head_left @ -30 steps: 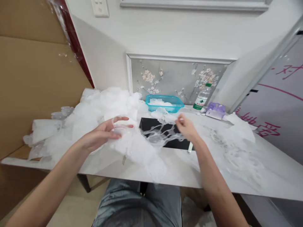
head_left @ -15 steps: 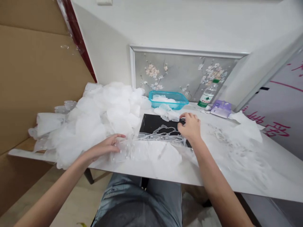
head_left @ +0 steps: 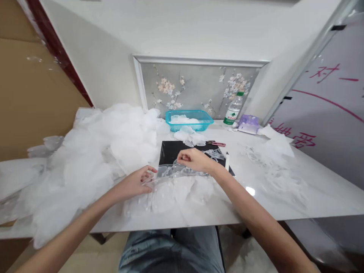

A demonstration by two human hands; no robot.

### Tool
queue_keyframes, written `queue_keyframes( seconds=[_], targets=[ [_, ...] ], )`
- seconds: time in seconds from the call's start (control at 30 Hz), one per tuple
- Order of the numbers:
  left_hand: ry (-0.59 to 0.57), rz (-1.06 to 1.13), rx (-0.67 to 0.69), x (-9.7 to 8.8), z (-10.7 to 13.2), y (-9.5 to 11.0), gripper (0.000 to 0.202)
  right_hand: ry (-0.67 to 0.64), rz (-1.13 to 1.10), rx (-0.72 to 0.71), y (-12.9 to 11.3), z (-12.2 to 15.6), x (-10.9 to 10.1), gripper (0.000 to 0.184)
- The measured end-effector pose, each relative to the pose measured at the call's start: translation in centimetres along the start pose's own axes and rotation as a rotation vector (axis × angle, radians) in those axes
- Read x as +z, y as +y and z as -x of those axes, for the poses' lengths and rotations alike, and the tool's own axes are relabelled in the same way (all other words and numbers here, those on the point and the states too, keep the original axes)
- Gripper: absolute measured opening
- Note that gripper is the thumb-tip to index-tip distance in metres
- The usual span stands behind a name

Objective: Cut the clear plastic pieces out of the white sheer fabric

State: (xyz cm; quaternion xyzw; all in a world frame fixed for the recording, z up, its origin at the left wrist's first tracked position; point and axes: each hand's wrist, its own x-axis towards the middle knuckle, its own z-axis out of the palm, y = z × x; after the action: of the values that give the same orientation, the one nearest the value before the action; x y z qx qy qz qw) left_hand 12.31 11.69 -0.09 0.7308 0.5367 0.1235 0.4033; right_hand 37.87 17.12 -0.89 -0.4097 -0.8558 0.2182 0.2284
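My right hand (head_left: 193, 159) is over the black board (head_left: 170, 149), its fingers pinched on a clear plastic cut-out strip (head_left: 170, 170) with looping edges. My left hand (head_left: 136, 184) lies at the left end of the same clear plastic, thumb and curved fingers apart, the thumb touching it. Frosted white plastic pieces (head_left: 176, 193) lie along the near side of the board. A pink-handled tool (head_left: 217, 143), perhaps scissors or a cutter, rests at the board's far edge beside a small heap of translucent pieces (head_left: 189, 135).
A large heap of frosted plastic pieces (head_left: 91, 151) covers the left of the white table (head_left: 256, 206). A blue basket (head_left: 190, 126) with white pieces, a water bottle (head_left: 233, 110) and a purple tissue pack (head_left: 248, 123) stand behind. Clear plastic scraps (head_left: 273, 170) lie right.
My right hand has left the pink-handled tool at the board's far edge and come left and nearer, onto the clear plastic. My left hand's fingers have curled more. The view has shifted right.
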Motion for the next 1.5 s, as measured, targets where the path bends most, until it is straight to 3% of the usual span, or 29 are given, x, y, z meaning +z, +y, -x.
queue_keyframes(
  seconds=[0.1, 0.17, 0.23, 0.37, 0.47, 0.6, 0.67, 0.8, 0.87, 0.93, 1.0, 1.27, 1.5],
  targets=[
    [-0.029, -0.022, 0.095, -0.8, -2.2, 1.0, 0.039, -0.116, 0.023, -0.045, -0.4, -0.9, 0.0, 0.040],
    [-0.004, -0.016, 0.129, -1.7, -3.3, 2.1, 0.032, -0.131, 0.050, -0.044, -0.4, -1.9, 0.2, 0.021],
    [0.059, 0.003, 0.132, -2.6, -4.3, 2.9, 0.029, -0.048, 0.054, -0.001, -0.2, -3.2, 0.1, 0.009],
    [0.144, 0.294, 0.039, -2.5, -6.0, 3.0, 0.036, 0.209, 0.004, 0.145, 0.4, -5.6, -0.5, 0.016],
    [0.164, 0.513, -0.039, -1.0, -7.0, 1.7, 0.039, 0.322, -0.082, 0.206, 0.8, -6.6, 0.3, 0.025],
    [0.194, 0.657, -0.105, 0.2, -7.8, 0.1, 0.049, 0.375, -0.229, 0.137, 1.2, -6.2, 3.0, 0.053],
    [0.169, 0.747, -0.117, 0.2, -8.1, -0.1, 0.054, 0.483, -0.163, 0.129, 1.3, -5.6, 3.9, 0.046],
    [0.192, 0.919, -0.086, 0.5, -8.5, 0.2, 0.046, 0.703, 0.027, 0.147, 0.9, -4.4, 4.0, 0.012],
    [0.247, 0.988, -0.053, 0.9, -8.6, 0.2, 0.040, 0.641, 0.118, -0.019, 0.5, -4.1, 3.9, 0.014],
    [0.290, 1.035, -0.024, 1.4, -8.6, 0.2, 0.037, 0.476, 0.203, -0.200, 0.2, -4.1, 3.9, 0.016],
    [0.301, 1.055, -0.002, 1.7, -8.6, 0.1, 0.034, 0.346, 0.262, -0.268, 0.1, -4.2, 4.2, 0.018],
    [0.370, 1.044, 0.024, 2.4, -8.7, 0.0, 0.047, 0.201, 0.372, -0.256, 0.0, -4.0, 4.4, 0.024],
    [0.437, 1.031, 0.028, 3.0, -8.5, -0.1, 0.049, 0.239, 0.502, -0.151, -0.7, -3.4, 4.9, 0.030]
  ],
)
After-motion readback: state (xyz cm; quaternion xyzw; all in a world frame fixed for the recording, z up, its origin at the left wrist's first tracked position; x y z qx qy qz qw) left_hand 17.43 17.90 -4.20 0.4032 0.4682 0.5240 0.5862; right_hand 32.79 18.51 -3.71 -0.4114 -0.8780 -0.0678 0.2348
